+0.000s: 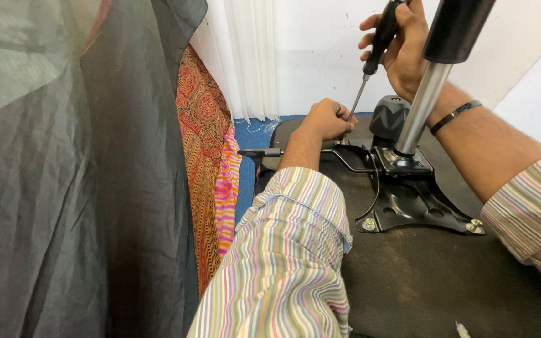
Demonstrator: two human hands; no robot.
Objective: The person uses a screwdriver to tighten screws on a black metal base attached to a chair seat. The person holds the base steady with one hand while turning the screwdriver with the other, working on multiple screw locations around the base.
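Note:
My right hand (402,53) grips the black handle of a screwdriver (374,53) held nearly upright, its thin shaft pointing down to the far corner of a black metal mounting plate (411,206). My left hand (327,119) is closed around the screwdriver's tip where it meets the plate. The plate lies on the dark underside of a chair seat (421,275). A silver gas-lift column (424,103) with a black sleeve rises from the plate beside my right wrist.
A thin black lever (270,152) sticks out left from the plate. Two silver screws (369,224) sit in the plate's near corners. Grey and patterned orange fabrics (205,138) hang at left, beside blue floor and a white wall.

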